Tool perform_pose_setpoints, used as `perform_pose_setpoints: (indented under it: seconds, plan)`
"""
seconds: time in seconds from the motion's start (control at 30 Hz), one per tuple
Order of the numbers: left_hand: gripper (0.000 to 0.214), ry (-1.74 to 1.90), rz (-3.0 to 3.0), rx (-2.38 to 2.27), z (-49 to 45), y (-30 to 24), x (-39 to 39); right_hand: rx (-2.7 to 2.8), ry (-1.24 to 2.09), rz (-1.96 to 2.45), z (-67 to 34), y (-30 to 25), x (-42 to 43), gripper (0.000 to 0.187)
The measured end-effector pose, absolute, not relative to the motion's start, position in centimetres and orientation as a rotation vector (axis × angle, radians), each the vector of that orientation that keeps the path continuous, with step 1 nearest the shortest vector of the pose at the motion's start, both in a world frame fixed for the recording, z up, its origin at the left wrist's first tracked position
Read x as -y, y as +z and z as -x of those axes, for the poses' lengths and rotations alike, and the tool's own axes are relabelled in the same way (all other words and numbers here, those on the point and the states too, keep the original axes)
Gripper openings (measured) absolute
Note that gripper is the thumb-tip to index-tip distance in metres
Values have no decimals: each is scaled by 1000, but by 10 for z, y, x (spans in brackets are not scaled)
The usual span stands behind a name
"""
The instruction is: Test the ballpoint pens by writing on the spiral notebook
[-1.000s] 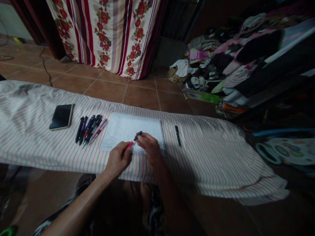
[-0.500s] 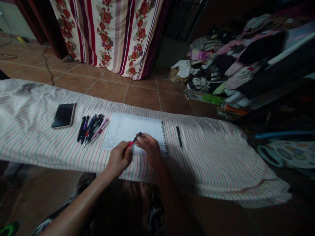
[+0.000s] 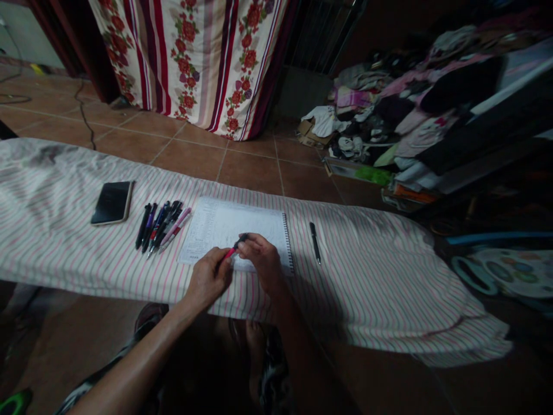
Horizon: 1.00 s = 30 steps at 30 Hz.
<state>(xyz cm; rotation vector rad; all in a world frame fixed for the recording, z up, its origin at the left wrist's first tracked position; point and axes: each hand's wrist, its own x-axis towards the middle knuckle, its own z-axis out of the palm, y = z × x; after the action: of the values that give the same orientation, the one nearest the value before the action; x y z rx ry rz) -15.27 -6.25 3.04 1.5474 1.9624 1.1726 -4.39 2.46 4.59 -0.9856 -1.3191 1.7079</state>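
Head view, only one here: left hand (image 3: 209, 274) pinches the pink section (image 3: 230, 253) of a pink-and-black pen (image 3: 235, 247), right hand (image 3: 262, 257) pinches its black end (image 3: 242, 237). Pen sits tilted between both sets of fingertips, over the near part of a spiral notebook (image 3: 250, 220). Pink and black look to meet; too small and dim to tell if they're fully joined. To do this well, I'd judge: grip close to the join, keep both parts on one line, light finger pressure, small even moves, no sideways bending. Staying low over the notebook makes sense too, as anything dropped should land there rather than roll away. Pen cluster (image 3: 162, 227) lies left of the notebook, phone (image 3: 112, 203) further left, lone black pen (image 3: 315, 243) to its right; all on the cloth-covered tabletop (image 3: 371, 282), apart from the hands.
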Motion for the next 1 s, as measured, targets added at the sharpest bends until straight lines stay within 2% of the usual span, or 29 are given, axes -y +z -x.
perform_pose_setpoints:
  seconds: [0.37,1.0]
  plan:
    - [27,1155,-1601,-1957,155,30,64,1495,1717,960,37,45,-31,21]
    - [28,1040,-1824,-1930,164,35,70,1929,1547,873,20,54,-38,19]
